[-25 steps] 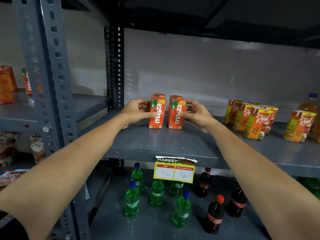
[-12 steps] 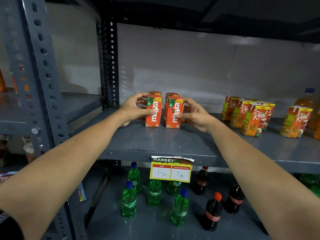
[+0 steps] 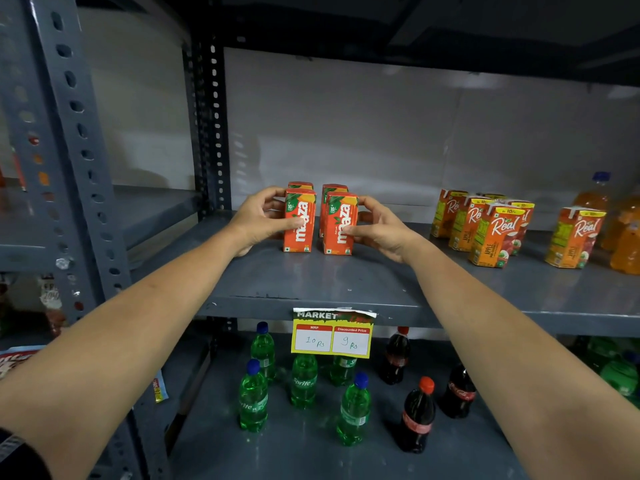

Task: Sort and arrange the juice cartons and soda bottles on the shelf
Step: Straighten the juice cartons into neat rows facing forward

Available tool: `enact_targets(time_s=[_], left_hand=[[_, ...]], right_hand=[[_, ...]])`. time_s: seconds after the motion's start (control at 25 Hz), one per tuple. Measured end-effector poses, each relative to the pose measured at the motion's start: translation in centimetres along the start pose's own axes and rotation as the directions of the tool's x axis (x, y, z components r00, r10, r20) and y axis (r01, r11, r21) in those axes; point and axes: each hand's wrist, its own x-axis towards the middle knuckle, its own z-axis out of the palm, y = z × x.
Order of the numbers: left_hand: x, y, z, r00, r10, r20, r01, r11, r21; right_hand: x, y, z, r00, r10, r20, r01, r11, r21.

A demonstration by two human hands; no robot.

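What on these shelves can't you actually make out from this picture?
- Rear Maaza cartons: head view, only tops show behind the front cartons.
- Sprite bottle: upper part covered by the price tag.
- Orange bottles: cut by the right edge, blurred.
- Packets at far left: behind the upright, blurred.
- Left hand and right hand: grip strength unclear.

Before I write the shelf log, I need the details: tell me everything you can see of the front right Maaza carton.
The front right Maaza carton is a small orange-red juice box, apparently coated card, with white "maaza" lettering running up its face, a green corner with a 10/- mark and a folded flat top. It stands upright on the grey shelf, just apart from the front left carton, with another carton close behind. The right hand touches its right side, thumb on the front face.
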Motion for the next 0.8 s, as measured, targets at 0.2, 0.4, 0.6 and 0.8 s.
enact_targets(time_s=[0.2, 0.4, 0.6, 0.8], left_hand=[[-0.7, 0.0, -0.3, 0.979, 0.037, -0.199, -0.024, 0.997, 0.067], [-2.2, 1.2, 0.6, 0.732, 0.568, -0.375, -0.256, 0.741, 0.621], [-3.6, 3.7, 8.7, 0.687, 0.718, -0.114, -0.401, 0.506, 0.764], [-2.6, 5.6, 19.8, 0.726, 0.686, 0.043, -0.501, 0.485, 0.717]], right_hand=[[-2.7, -0.3, -0.8, 0.913, -0.199, -0.356, 0.099, 0.955, -0.281], [-8.4, 0.6, -6.1, 0.814, -0.580, -0.048, 0.153, 0.293, -0.944], [-12.7, 1.0, -13.1, 0.722, -0.692, 0.014, 0.086, 0.069, -0.994], [-15.9, 2.2, -21.4, 0.626, -0.772, -0.107, -0.012, 0.128, -0.992]])
